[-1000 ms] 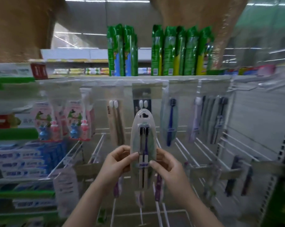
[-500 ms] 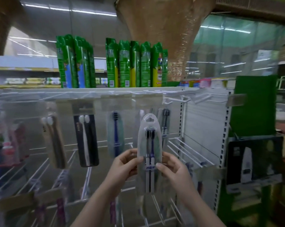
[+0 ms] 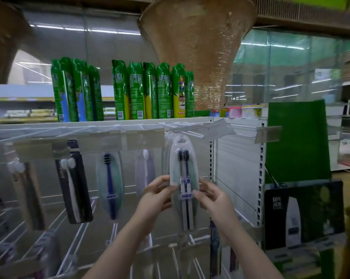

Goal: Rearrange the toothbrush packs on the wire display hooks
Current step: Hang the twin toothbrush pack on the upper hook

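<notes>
You held the twin toothbrush pack upright between both hands: your left hand pinched its left edge with thumb on the front and fingers behind, and your right hand gripped its right edge the same way. The pack's hang hole sat at 12 o'clock, right at the tip of the rightmost wire hook under the shelf; whether it was threaded on, the view did not settle. More clear packs of the same shape hung just behind it on that hook. To your 3 o'clock the perforated upright ended the hook bay, with a green panel beyond it, so the room for moving lay toward 9 o'clock and down at 6 o'clock, where bare white wire prongs jutted toward you. Along the top row at 9 o'clock hung four more fronts: a white-brush pack, a blue-brush pack, a black twin pack and a tan pack, blurred at the edge. On the shelf above stood green spray cans, three in the left group and about six in the right. A dark boxed item sat at 4 o'clock.
</notes>
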Available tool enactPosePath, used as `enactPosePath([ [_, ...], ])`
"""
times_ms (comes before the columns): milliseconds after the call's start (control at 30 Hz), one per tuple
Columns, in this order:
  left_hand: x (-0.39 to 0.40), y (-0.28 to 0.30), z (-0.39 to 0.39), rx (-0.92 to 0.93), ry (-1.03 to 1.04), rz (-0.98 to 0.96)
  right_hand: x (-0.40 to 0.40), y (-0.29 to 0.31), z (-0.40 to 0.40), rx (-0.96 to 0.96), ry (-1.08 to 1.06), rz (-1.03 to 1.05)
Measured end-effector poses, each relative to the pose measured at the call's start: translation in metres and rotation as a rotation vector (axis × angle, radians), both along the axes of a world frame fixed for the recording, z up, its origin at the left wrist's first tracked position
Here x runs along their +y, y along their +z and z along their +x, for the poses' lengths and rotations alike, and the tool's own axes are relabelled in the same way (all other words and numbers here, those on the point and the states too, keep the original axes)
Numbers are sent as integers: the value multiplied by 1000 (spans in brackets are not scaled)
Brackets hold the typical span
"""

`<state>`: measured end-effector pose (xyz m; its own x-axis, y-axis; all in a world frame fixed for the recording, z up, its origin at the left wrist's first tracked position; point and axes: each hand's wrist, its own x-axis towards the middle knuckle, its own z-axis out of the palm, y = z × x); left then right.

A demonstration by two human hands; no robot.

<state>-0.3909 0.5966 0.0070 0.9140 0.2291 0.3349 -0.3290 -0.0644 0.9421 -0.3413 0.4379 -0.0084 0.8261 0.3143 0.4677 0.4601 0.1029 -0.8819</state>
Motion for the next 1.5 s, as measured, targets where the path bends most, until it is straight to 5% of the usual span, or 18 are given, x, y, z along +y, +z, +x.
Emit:
enactPosePath([
  [567,3,-8,41,51,157,-72,15,-6,52,-18,36,-89],
  [900,10,-22,63,4,300,-40,57,-45,62,81,-36,225],
  [1200,15,-22,64,15,329,5,60,-43,64,94,-54,186],
  [1367,13,-14,43,-98,560,221,55,-40,50,2,-380,258],
  [1500,14,-3,14,-187,564,264,62,-35,24,-183,-379,351],
])
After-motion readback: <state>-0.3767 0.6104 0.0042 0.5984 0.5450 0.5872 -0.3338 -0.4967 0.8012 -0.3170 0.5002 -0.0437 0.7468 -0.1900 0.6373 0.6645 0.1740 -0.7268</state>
